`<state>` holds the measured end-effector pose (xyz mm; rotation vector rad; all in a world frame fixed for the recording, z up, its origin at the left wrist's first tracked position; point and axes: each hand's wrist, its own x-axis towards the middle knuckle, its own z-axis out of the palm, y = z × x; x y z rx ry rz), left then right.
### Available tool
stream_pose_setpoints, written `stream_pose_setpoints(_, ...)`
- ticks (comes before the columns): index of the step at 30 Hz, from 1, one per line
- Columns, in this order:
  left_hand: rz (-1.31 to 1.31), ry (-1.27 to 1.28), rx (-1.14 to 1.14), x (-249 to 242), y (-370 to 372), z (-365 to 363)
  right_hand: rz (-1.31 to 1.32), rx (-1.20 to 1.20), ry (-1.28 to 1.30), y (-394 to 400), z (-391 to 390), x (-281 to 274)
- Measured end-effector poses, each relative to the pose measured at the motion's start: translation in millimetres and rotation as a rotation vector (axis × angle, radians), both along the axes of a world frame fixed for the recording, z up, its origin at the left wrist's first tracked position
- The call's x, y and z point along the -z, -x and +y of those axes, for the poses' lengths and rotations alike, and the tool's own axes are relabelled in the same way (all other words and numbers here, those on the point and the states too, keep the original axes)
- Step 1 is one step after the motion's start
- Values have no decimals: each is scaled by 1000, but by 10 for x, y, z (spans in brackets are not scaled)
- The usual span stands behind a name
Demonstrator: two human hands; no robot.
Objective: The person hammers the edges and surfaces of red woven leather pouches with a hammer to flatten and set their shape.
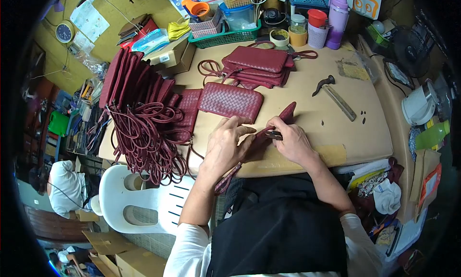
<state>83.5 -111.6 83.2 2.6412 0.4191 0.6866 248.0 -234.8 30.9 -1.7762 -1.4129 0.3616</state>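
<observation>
At the table's front edge, my left hand (227, 143) bends over a dark red woven pouch (254, 151), its thumb and fingertips at the pouch's edge. My right hand (291, 141) is closed on a small dark tool (274, 135) that touches the same edge; the tool's type is hard to make out. A strap (227, 180) hangs below my left wrist. Just behind my hands lies a flat woven pouch (230, 102). A large pile of red pouches (137, 80) with looped straps (149, 138) stands on the left. Further back is a smaller stack (257, 61).
A hammer (340, 102) lies on the right of the table (307, 92). Baskets (225, 38), a tape roll (279, 37) and a purple bottle (337, 22) line the back. A white chair (149, 200) stands at the left; beyond it is another person (67, 188).
</observation>
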Motion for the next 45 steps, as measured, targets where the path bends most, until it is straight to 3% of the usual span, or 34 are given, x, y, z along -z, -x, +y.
stream_pose_setpoints(7,269,-190,54,-165,-103,17,-7,-12,11,-14,0,15)
stream_pose_setpoints(10,247,-338,62,-164,-134,-25,-15,-23,-14,-21,6,29)
stream_pose_setpoints(17,48,-298,50,97,-153,6,-10,-13,-42,-13,-3,71)
stream_pose_setpoints(20,-76,-168,85,181,-111,30,3,-3,4,-11,-10,58)
stream_pose_setpoints(24,-386,671,-166,319,41,104,40,2,-21,10,-30,39)
stream_pose_setpoints(26,-464,675,-76,444,68,8,275,29,-111,49,-19,29)
stream_pose_setpoints(28,-265,597,-52,607,89,-78,338,13,-84,30,-39,7)
stream_pose_setpoints(30,-239,749,-206,647,82,-178,406,-8,-50,31,-41,-21)
stream_pose_setpoints(32,-368,665,-205,631,30,-193,107,18,-375,40,-28,-69)
stream_pose_setpoints(33,-357,700,-201,634,27,-183,106,10,-376,36,-40,-142)
stream_pose_setpoints(36,-316,704,-182,561,8,-206,148,-51,-109,5,-128,-417)
stream_pose_setpoints(40,-246,665,-130,531,-4,-236,-126,-153,8,-57,32,-508)
stream_pose_setpoints(45,-173,580,-195,579,19,-204,-245,-289,45,-68,210,-445)
